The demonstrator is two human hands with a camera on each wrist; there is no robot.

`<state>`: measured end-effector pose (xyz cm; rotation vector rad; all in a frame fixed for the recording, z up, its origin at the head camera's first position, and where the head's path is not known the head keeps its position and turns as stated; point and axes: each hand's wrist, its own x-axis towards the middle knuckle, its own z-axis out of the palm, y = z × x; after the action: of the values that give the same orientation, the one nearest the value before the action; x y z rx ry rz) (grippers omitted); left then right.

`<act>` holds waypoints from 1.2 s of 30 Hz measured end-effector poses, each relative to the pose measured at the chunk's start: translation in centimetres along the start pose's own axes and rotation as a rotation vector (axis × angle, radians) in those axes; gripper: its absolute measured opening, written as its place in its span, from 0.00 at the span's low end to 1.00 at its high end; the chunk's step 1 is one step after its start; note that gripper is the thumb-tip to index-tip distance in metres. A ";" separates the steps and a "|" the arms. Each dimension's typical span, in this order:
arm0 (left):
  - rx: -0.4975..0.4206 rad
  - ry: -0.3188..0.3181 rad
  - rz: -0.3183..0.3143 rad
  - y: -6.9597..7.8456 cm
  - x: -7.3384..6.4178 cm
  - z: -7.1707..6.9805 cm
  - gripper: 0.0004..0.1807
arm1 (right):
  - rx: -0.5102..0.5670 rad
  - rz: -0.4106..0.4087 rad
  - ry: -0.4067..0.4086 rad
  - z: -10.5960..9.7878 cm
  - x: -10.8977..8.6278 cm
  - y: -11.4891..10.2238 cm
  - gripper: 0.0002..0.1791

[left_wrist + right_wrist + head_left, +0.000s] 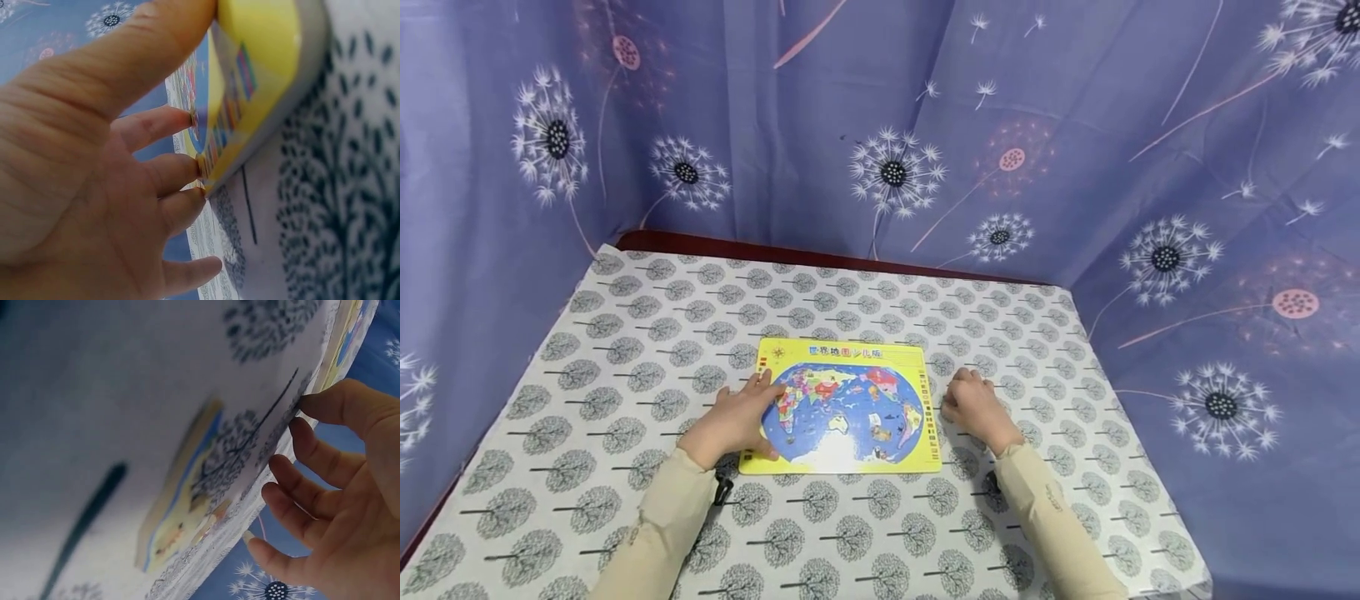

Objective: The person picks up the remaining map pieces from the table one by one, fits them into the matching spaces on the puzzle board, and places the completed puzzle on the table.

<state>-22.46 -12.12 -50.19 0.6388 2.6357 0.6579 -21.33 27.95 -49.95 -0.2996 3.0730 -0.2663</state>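
A yellow-bordered world map puzzle board (850, 451) lies flat on the patterned tablecloth, its blue oval map filled with coloured countries and small pictures. My left hand (736, 421) rests at its left side, fingers spread. In the left wrist view the thumb (156, 37) lies over the board's corner, and fingertips touch its edge. To the right of the board, my right hand (977, 408) is low over the cloth with loosely bent fingers, thumb near the index fingertip. The right wrist view shows a small yellow and blue piece (172, 531) on the cloth; the hand hides it in the head view.
The table bears a white cloth (625, 500) printed with grey trees. A dark red edge (715, 245) shows along the back. Purple curtains (805, 100) with dandelion prints hang behind and at both sides.
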 end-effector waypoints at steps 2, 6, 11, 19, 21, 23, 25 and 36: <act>-0.005 0.003 0.003 0.0 0.1 0.0 0.62 | -0.018 -0.009 -0.001 -0.1 0.0 0.0 0.09; -0.009 0.000 0.011 -0.1 0.2 0.1 0.62 | -0.036 -0.014 -0.014 -0.1 0.0 0.1 0.13; -0.003 -0.010 0.005 -0.3 0.0 0.0 0.62 | -0.019 -0.040 -0.008 -0.1 -0.2 -0.1 0.15; -0.014 0.011 0.033 -0.5 -0.5 -0.5 0.62 | -0.009 -0.045 0.006 -0.3 -0.3 -0.8 0.10; -0.019 0.009 0.035 -0.6 -0.5 -0.4 0.62 | -0.012 -0.040 -0.017 -0.2 -0.2 -0.9 0.11; -0.018 0.005 0.031 -0.6 -0.5 -0.3 0.62 | -0.008 -0.044 -0.032 -0.1 0.0 -0.9 0.13; -0.019 0.006 0.028 -0.7 -0.5 -0.2 0.62 | -0.015 -0.053 -0.040 -0.1 0.3 -1.1 0.15; -0.026 0.025 0.036 -0.7 -0.5 -0.2 0.61 | -0.040 -0.110 0.008 -0.7 0.3 -1.7 0.12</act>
<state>-22.37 -13.01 -50.31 0.6765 2.6400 0.7141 -21.36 26.33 -49.02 -0.4715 3.0771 -0.2105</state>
